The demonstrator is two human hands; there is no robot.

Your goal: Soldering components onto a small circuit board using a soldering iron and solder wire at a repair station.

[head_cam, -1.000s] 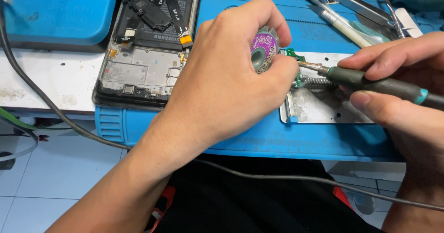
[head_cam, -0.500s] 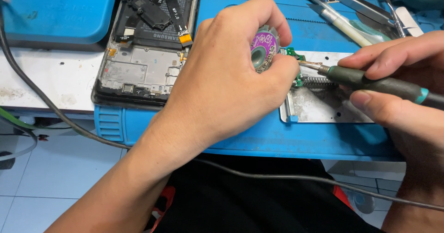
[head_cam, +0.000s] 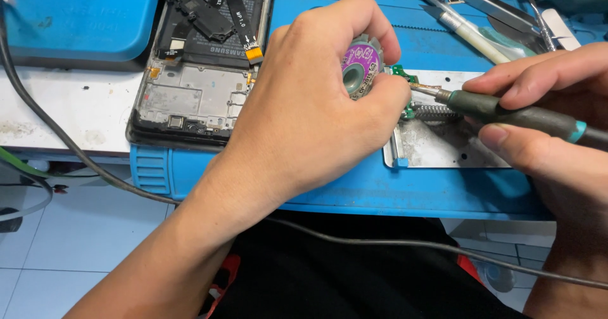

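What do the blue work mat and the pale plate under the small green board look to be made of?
The blue mat looks like matte silicone or rubber: soft moulded ridges, no glare. The plate under the green board seems bare metal, dull grey, scuffed and stained, though painted plastic can't be ruled out.

The mat (head_cam: 354, 189) looks like matt blue rubber, and the plate (head_cam: 443, 148) lying on it is dull, stained grey metal. Left of the plate, the spool (head_cam: 360, 70) has a glossy purple paper label. The iron (head_cam: 519, 113) above the plate has a matt dark-green plastic grip and a shiny metal tip.
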